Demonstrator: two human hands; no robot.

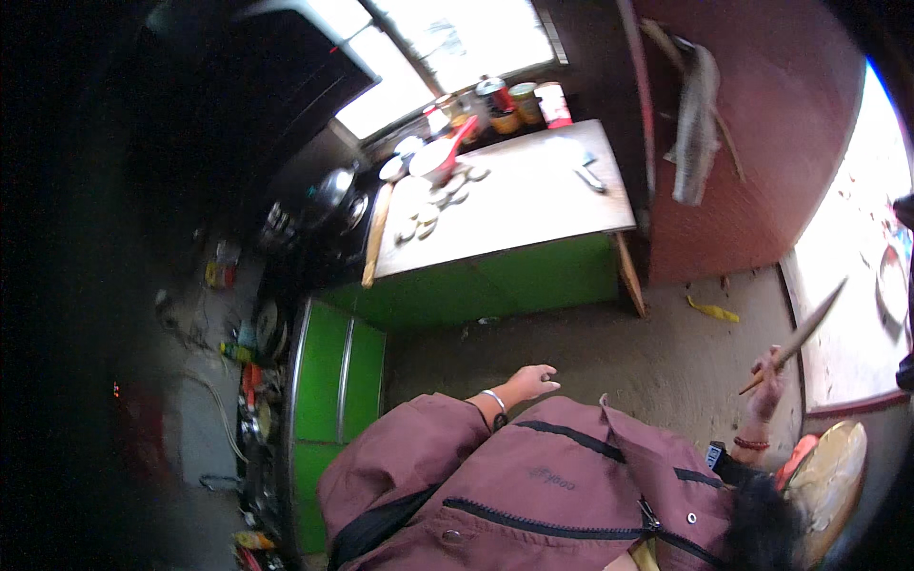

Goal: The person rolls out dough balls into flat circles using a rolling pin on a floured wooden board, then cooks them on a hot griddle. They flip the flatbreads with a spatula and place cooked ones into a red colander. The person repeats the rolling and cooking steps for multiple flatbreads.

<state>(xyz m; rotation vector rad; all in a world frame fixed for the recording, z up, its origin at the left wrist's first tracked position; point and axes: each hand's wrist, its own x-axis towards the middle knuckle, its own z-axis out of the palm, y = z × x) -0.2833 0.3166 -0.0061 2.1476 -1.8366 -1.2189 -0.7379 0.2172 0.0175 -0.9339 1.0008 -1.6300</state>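
My left hand [532,382], with a silver bangle at its wrist, hangs in front of my jacket above the floor and holds nothing; its fingers are partly curled and apart. Out to the right, my right hand [766,387] grips a slim wooden rolling pin [812,327] with tapered ends, tilted up to the right. Ahead stands a table with a pale top [514,207]. Several small whitish rounds, perhaps dough pieces [428,213], lie on its left part beside a white bowl-like vessel [428,160] with a red handle. A blurred metal utensil [591,175] lies near the right end.
Jars and bottles [525,103] line the windowsill behind the table. Green cabinets [321,385] stand at the left, with a dark stove area beyond. A grey cloth [696,128] hangs on the reddish wall. A yellow scrap [712,310] lies on the floor near the bright doorway.
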